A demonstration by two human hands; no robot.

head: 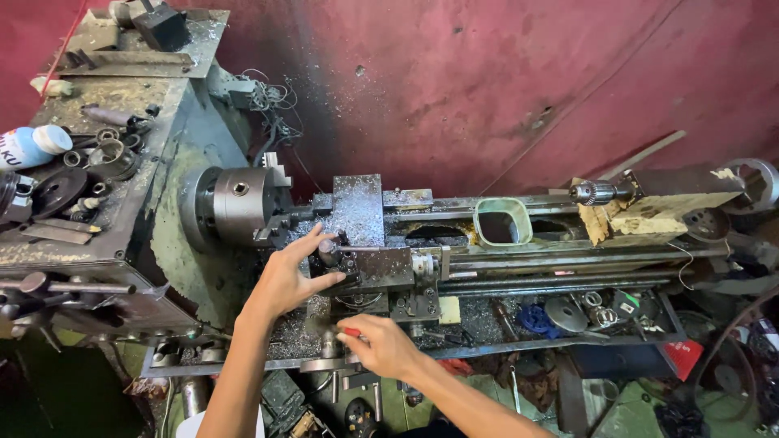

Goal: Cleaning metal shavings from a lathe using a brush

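The chuck [241,203] sits left of the tool post [334,255], the drill chuck [592,193] far right.

Left hand [286,280] hiding tool post [334,255], red-handled tool [350,332] mostly covered by right hand [385,346]

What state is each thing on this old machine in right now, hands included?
Left hand: spread open, resting on the tool holder.
Right hand: closed on a red-handled tool.
Round chuck: empty, nothing clamped in it.
Drill chuck: mounted at the far end, pointing toward the round chuck.
Spray can: lying on its side, capped.
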